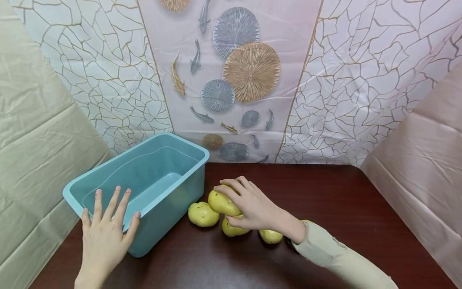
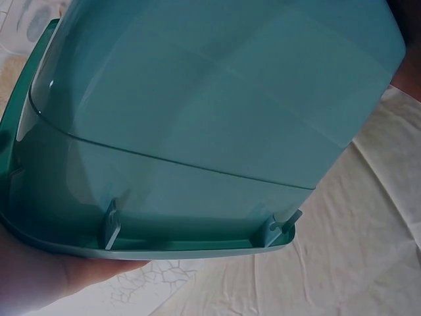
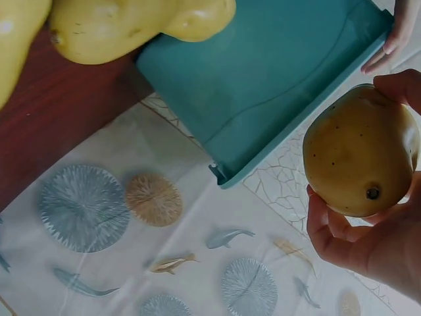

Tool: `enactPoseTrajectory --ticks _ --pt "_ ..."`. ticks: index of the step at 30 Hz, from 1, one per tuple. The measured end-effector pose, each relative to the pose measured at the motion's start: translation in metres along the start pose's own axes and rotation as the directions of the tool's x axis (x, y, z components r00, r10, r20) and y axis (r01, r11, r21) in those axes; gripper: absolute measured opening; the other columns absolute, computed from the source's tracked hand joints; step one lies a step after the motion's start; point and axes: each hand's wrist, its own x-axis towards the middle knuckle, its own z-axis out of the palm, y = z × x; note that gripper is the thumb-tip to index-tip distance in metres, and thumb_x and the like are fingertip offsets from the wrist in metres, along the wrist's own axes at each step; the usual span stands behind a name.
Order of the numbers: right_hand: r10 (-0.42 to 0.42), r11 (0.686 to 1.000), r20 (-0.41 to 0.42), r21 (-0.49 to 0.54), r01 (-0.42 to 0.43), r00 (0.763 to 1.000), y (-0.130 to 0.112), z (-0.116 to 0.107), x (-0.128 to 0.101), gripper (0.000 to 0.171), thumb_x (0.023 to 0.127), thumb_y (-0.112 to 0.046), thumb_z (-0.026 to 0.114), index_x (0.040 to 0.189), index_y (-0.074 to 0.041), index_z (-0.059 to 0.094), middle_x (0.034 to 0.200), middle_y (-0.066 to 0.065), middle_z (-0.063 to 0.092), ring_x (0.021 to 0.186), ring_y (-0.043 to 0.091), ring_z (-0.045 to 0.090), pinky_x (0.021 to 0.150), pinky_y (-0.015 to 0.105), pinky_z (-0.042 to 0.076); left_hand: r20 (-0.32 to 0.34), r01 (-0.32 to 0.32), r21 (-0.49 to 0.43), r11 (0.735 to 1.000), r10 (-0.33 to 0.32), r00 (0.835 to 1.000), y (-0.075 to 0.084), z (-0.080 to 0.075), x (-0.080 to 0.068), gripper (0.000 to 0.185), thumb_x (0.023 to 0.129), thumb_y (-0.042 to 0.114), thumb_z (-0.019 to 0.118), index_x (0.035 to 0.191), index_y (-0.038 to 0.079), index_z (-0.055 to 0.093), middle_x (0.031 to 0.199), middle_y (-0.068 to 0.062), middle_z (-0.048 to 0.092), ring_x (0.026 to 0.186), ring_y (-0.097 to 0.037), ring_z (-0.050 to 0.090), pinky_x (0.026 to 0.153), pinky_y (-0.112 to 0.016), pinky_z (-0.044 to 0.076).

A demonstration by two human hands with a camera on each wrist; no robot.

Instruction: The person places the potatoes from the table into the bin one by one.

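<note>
In the head view my right hand [image 1: 254, 202] grips a yellow potato [image 1: 223, 203] above the table. The right wrist view shows this potato [image 3: 355, 155] between thumb and fingers, with small dark eyes on its skin. Below and beside it lie a potato [image 1: 203, 214] near the bin, another potato [image 1: 234, 228] under my hand, and one more potato [image 1: 270, 236] under my wrist. My left hand [image 1: 106, 233] has its fingers spread and rests at the near rim of the blue-green plastic bin [image 1: 173, 200]. The left wrist view shows the bin's outer wall [image 2: 197, 145].
The dark red-brown table [image 1: 325, 192] carries the bin at the left. A sliver of another potato [image 1: 306, 220] shows behind my right sleeve [image 1: 321, 245]. Patterned cloth [image 1: 346, 80] hangs along the back; beige cloth [image 1: 36, 120] covers the sides.
</note>
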Motion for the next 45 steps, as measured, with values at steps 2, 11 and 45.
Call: enactPoseTrajectory --ticks 2,11,45 --pt "-0.003 1.0 -0.007 0.005 0.003 1.0 0.0 0.0 0.005 0.063 0.07 -0.034 0.063 0.128 -0.019 0.043 0.127 0.001 0.046 0.098 0.015 0.042 0.071 0.028 0.04 -0.001 0.0 -0.003 1.0 0.0 1.0 0.0 0.0 0.0 0.059 0.088 0.037 0.049 0.141 0.021 0.028 0.143 -0.013 0.033 0.14 -0.03 -0.001 0.097 -0.068 0.013" --pt "0.004 1.0 -0.014 0.017 -0.004 1.0 -0.004 -0.001 0.024 0.061 0.071 -0.035 0.06 0.128 -0.023 0.043 0.125 -0.002 0.046 0.098 0.013 0.041 0.072 0.027 0.038 0.006 0.004 -0.001 1.0 -0.004 1.0 0.0 0.0 0.0 0.06 0.088 0.038 0.049 0.141 0.02 0.028 0.144 -0.014 0.033 0.14 -0.029 -0.001 0.097 -0.068 0.012" --pt "-0.052 0.995 0.006 0.089 0.051 0.999 -0.016 -0.005 0.094 0.064 0.076 -0.033 0.062 0.133 -0.02 0.039 0.128 0.002 0.043 0.113 0.016 0.043 0.081 0.031 0.038 0.002 0.011 0.008 1.0 -0.011 1.0 0.001 0.0 0.0 0.059 0.088 0.038 0.049 0.14 0.019 0.03 0.143 -0.014 0.033 0.14 -0.029 -0.002 0.098 -0.068 0.012"
